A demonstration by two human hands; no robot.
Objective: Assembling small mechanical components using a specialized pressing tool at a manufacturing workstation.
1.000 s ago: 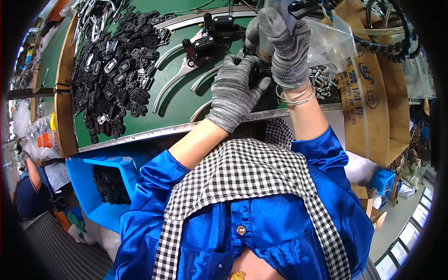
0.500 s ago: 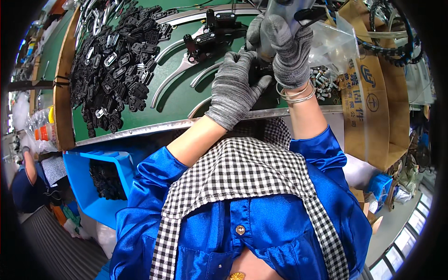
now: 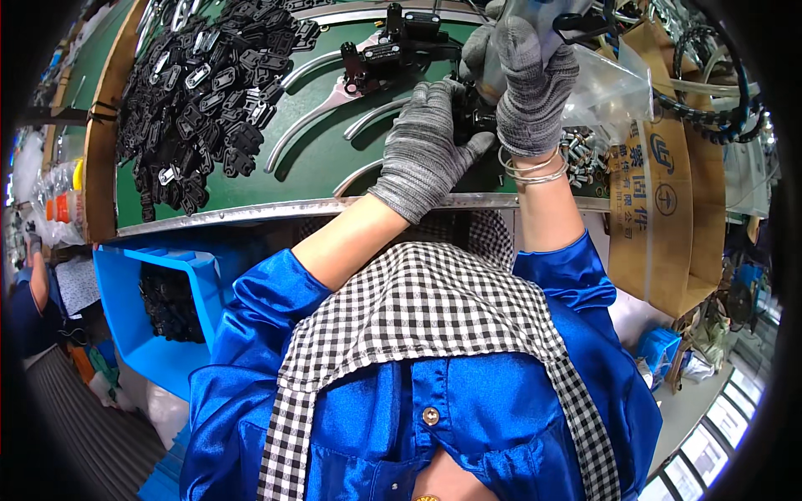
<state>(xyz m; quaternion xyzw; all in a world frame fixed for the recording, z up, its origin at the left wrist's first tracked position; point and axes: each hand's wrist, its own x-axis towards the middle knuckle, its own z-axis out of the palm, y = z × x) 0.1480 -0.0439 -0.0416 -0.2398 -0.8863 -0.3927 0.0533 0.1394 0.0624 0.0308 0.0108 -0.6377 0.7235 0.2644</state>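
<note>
My left hand (image 3: 426, 150), in a grey knit glove, is closed over a black lever housing (image 3: 478, 118) on the bench; the glove hides part of it. Two silver levers (image 3: 369, 117) reach out to the left from under and beside that hand. My right hand (image 3: 535, 104), gloved alike, wraps round a grey, partly see-through tool body (image 3: 535, 15) above the housing. The tool's lower end is hidden behind the glove. Left of my hands lie brake lever assemblies with black housings (image 3: 380, 55) and curved silver levers (image 3: 305, 134).
A heap of black clamp pieces (image 3: 209, 100) covers the bench's left side, by a wooden edge board (image 3: 102, 167). Bolts (image 3: 588, 160), a clear plastic bag (image 3: 618, 83) and a brown carton (image 3: 660, 225) are at right. A blue bin (image 3: 117, 313) stands below; another person (image 3: 29, 301) is far left.
The whole view has shifted slightly, the bench's left side moving left. My right hand sits a little farther right, and more of the black housing shows between my hands. Both grips look the same.
</note>
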